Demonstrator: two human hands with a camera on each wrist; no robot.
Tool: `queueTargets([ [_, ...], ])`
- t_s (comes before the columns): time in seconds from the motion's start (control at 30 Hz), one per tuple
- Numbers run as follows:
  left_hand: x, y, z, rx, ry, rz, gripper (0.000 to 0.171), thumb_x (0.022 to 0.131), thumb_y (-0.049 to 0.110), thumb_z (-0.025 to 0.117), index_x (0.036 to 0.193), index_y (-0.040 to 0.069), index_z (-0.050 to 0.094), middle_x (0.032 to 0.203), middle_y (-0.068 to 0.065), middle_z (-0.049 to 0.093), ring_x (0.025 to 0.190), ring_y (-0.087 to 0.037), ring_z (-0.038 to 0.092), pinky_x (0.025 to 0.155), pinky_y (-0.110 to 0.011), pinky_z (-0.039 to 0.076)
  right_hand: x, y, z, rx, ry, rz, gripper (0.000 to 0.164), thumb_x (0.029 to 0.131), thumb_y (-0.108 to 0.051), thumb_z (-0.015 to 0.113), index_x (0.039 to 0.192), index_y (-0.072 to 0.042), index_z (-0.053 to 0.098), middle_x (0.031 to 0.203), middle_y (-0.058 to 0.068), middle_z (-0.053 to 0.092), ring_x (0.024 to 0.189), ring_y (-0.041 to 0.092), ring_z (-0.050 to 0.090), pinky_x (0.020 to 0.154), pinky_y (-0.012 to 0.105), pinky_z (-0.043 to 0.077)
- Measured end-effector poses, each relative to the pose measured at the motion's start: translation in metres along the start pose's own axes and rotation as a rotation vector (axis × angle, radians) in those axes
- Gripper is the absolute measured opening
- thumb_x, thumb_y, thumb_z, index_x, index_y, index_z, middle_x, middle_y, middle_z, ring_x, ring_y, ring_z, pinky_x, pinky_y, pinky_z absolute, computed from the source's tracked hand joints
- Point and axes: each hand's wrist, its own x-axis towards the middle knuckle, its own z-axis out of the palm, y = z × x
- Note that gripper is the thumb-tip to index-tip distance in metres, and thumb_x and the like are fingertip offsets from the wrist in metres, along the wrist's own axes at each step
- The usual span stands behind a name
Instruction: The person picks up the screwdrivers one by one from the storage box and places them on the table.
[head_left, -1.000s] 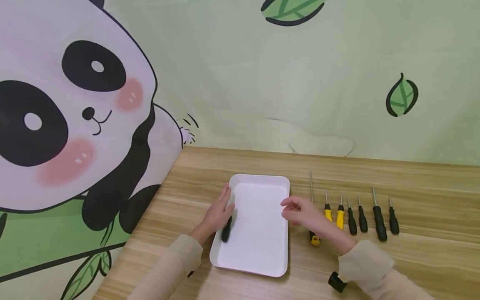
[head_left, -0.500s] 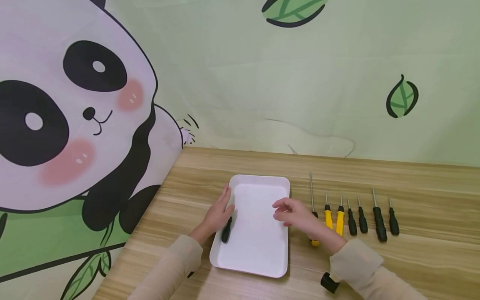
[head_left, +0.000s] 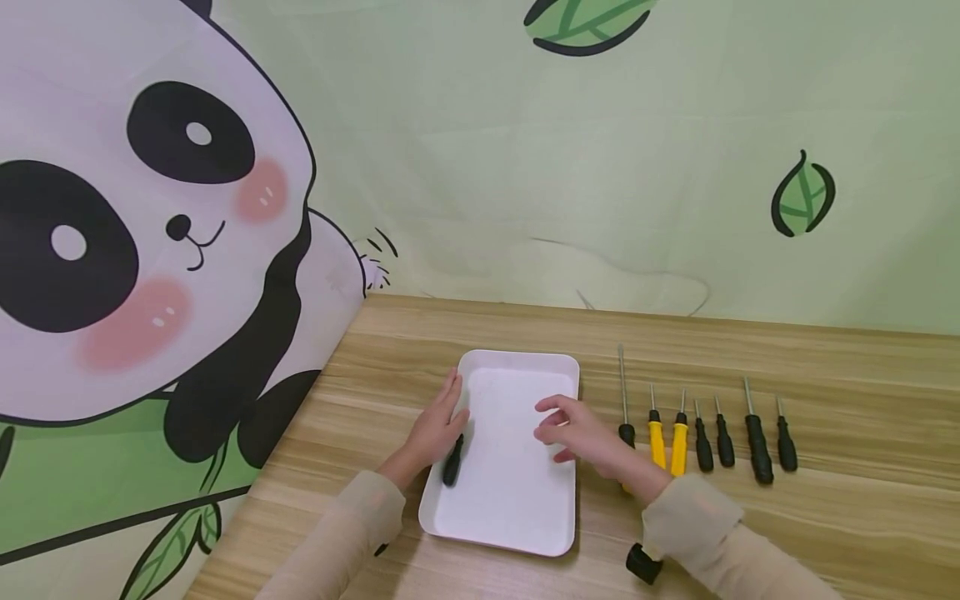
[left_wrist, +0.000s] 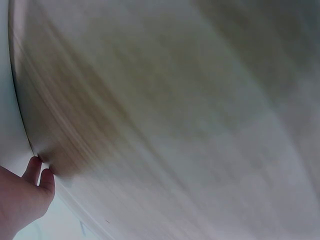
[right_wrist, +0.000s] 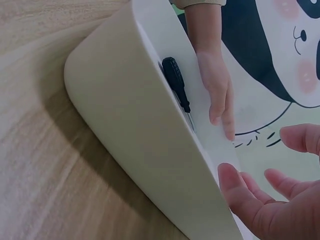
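Observation:
A white rectangular tray (head_left: 517, 500) stands on the wooden table, with a black-handled screwdriver (head_left: 453, 462) lying along its left inner side. My left hand (head_left: 433, 425) rests against the tray's left edge, fingers straight, thumb reaching over the rim. Over the right part of the tray is my right hand (head_left: 581, 432), its fingers loosely bent and spread with nothing between them. In the right wrist view, the screwdriver (right_wrist: 175, 80) shows its thin shaft beyond the dark grip, and the right hand's fingers (right_wrist: 230, 177) appear beside the tray's near wall (right_wrist: 125, 100).
Right of the tray is a row of screwdrivers: a long one (head_left: 622, 383) partly behind my right forearm, two yellow-handled ones (head_left: 679, 442), and several black-handled ones (head_left: 759, 450). A wall cloth with a panda print (head_left: 187, 217) borders the table at the left and back.
My right hand has moved left from the tray's right rim to over its inside, and its fingers have spread a little. The left hand, tray and screwdriver have stayed in place.

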Motion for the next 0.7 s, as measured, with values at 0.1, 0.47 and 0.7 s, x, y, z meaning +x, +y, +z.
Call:
queueTargets([
  [0.1,-0.001,0.0,0.0,-0.004,0.001,-0.002,0.058,0.093,0.025,0.04,0.143,0.006,0.016,0.152,-0.004,0.01,0.137,-0.023,0.02,0.108,-0.044,0.024,0.002,-0.001,0.004,0.024,0.006,0.01,0.043,0.084,-0.009,0.056,0.123,0.003,0.042,0.098,0.015,0.054,0.086,0.028,0.056,0.065,0.034,0.054],
  [0.47,0.0,-0.001,0.001,-0.009,0.0,-0.004,0.058,0.094,0.024,0.04,0.143,0.006,0.016,0.152,-0.005,0.01,0.137,-0.022,0.019,0.108,-0.044,0.023,0.007,-0.003,0.019,0.019,-0.004,0.014,0.044,0.083,-0.009,0.057,0.122,0.003,0.042,0.095,0.015,0.055,0.079,0.024,0.058,0.061,0.035,0.054],
  [0.7,0.0,0.001,0.0,-0.01,-0.003,-0.01,0.058,0.094,0.025,0.04,0.143,0.007,0.015,0.152,-0.003,0.009,0.137,-0.022,0.018,0.109,-0.044,0.022,0.012,-0.001,0.026,0.025,-0.01,0.019,0.044,0.083,-0.009,0.057,0.122,0.003,0.042,0.091,0.012,0.056,0.076,0.021,0.057,0.059,0.034,0.053],
])
